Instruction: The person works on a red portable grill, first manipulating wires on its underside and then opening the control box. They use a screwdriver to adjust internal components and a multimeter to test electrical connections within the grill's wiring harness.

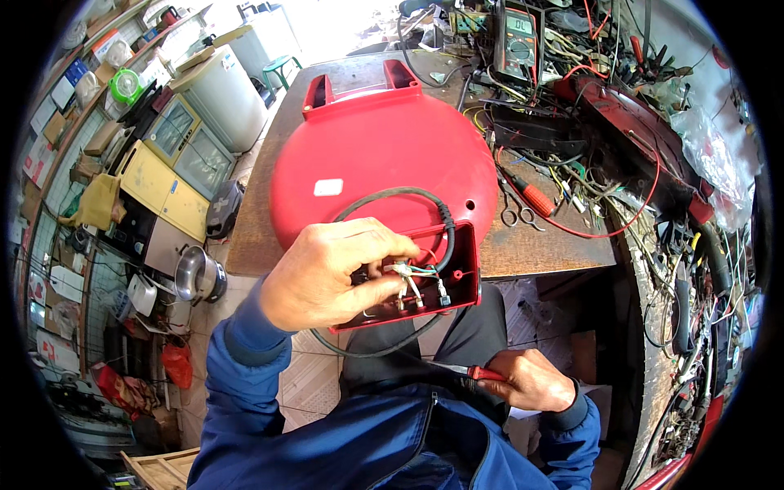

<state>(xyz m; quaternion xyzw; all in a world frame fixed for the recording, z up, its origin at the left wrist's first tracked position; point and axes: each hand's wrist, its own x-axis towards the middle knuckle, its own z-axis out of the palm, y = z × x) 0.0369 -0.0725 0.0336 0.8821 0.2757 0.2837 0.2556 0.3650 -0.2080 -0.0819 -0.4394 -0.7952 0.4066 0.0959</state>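
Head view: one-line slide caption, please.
Left hand at the wires in a red housing's open compartment; right hand gripping a red-handled tool.

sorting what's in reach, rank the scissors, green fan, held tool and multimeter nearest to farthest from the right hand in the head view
From the right hand:
1. held tool, in its grip
2. scissors, on the bench ahead
3. multimeter, farther up, bench's far end
4. green fan, far left, on the shelves
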